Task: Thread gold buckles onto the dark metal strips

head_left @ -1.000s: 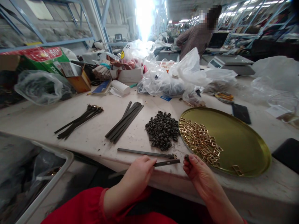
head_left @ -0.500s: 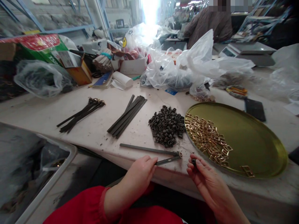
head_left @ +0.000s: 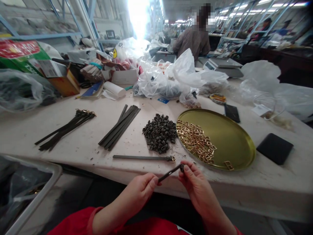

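My left hand (head_left: 141, 189) pinches a thin dark strap (head_left: 168, 173) near the table's front edge. My right hand (head_left: 193, 184) holds a small dark loop (head_left: 181, 167) against the strap's far end. Just beyond my hands another strap with a gold buckle on its end (head_left: 144, 158) lies flat on the table. A heap of dark loops (head_left: 160, 132) sits behind it. To the right, a round gold tray (head_left: 234, 137) carries several gold buckles (head_left: 195, 140).
Two bundles of dark straps (head_left: 119, 127) (head_left: 65, 129) lie on the white table (head_left: 73, 143). Plastic bags (head_left: 171, 78), boxes and a paper roll crowd the back. A grey bin (head_left: 29, 192) stands at lower left. Black pads (head_left: 275, 148) lie right. A person (head_left: 193, 39) works behind.
My right hand has brought the dark loop up to the strap's end, and both hands have lifted the strap off the table edge. The camera view shifted right.
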A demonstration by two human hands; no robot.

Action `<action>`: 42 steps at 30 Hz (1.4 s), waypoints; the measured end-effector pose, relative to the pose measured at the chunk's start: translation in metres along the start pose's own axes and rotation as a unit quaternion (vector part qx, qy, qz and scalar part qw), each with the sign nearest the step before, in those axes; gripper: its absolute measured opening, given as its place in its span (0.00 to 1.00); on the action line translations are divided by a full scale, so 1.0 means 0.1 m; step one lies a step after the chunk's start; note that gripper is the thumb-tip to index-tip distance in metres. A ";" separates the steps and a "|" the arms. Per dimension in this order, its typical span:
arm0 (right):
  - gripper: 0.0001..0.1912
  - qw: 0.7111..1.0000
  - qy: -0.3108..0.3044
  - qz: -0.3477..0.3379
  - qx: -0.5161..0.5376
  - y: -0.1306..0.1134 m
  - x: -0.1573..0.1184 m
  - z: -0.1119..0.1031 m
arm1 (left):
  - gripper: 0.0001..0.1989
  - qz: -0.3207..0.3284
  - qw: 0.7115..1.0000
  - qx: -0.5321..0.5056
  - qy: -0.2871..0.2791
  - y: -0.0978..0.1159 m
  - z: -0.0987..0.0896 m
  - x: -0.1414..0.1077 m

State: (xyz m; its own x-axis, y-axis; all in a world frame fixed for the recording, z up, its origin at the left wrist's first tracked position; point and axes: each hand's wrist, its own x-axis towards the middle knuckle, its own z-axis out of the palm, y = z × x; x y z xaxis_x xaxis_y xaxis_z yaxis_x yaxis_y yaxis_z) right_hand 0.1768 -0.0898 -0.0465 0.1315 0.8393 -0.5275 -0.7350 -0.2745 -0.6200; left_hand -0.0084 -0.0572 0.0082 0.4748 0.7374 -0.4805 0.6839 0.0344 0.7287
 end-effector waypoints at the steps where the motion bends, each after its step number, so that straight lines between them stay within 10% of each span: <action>1: 0.19 1.000 -0.003 -0.005 -0.012 0.01 -0.02 -0.01 | 0.21 0.001 1.000 0.007 -0.002 0.00 0.01 -0.01; 7: 0.18 0.986 -0.049 -0.050 -0.152 0.06 -0.13 -0.03 | 0.18 -0.024 0.996 0.016 -0.081 0.13 0.03 -0.04; 12: 0.19 0.968 -0.083 -0.062 -0.228 0.11 -0.21 0.01 | 0.15 0.088 0.982 0.166 0.003 0.23 0.10 0.02; 19: 0.14 0.962 -0.147 -0.074 -0.220 0.06 -0.22 -0.03 | 0.15 0.065 0.974 0.216 -0.031 0.30 0.09 0.00; 36: 0.15 0.986 -0.146 -0.017 -0.084 0.17 -0.15 0.02 | 0.15 0.048 0.996 0.044 -0.053 0.31 0.12 0.15; 42: 0.18 0.915 -0.113 -0.179 -0.343 -0.22 0.16 -0.26 | 0.19 -0.006 0.998 -0.060 -0.003 0.24 0.02 0.19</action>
State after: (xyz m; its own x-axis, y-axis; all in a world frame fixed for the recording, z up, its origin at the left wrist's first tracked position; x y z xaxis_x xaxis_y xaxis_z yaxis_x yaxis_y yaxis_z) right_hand 0.2122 -0.0827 -0.0559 0.0841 0.9875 -0.1332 -0.0703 -0.1274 -0.9894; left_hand 0.0178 -0.0441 0.0153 0.4705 0.7326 -0.4919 0.6181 0.1243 0.7762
